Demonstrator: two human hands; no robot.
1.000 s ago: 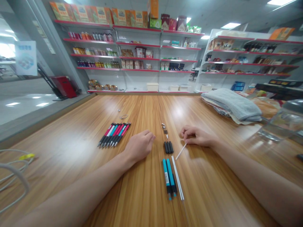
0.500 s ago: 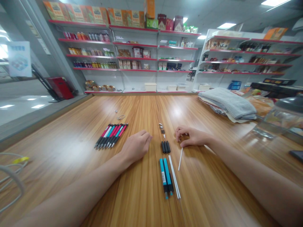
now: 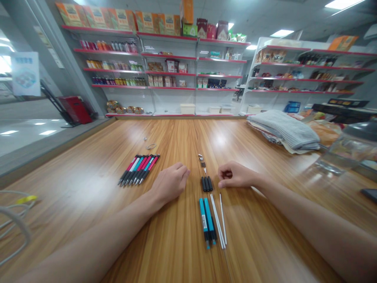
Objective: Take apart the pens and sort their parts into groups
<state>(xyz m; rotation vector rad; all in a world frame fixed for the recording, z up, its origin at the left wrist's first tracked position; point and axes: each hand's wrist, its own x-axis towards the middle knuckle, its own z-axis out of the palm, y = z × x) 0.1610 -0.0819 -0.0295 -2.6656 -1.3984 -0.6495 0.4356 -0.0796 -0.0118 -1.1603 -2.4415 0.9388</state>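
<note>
My left hand [image 3: 171,182] rests on the wooden table [image 3: 88,188], its fingers curled under with nothing in them. My right hand [image 3: 235,177] lies with its fingers pinched closed just above the top end of a thin white refill [image 3: 223,218]; it does not grip the refill. That refill lies beside two more white refills [image 3: 216,220] and two teal pen barrels [image 3: 207,222]. Three black pen grips [image 3: 206,183] sit between my hands. Small metal springs and tips [image 3: 202,160] lie just beyond them. Several assembled pink and teal pens [image 3: 138,163] lie in a row to the left.
A small ring [image 3: 151,146] lies beyond the pens. Folded striped cloth [image 3: 284,129] sits at the far right, with a clear container [image 3: 347,151] nearer. A grey cable [image 3: 14,220] lies at the left edge. Shop shelves [image 3: 171,74] stand behind the table.
My right hand carried the white refill leftward, laid it parallel beside the other refills and let it go. My left hand stayed where it was.
</note>
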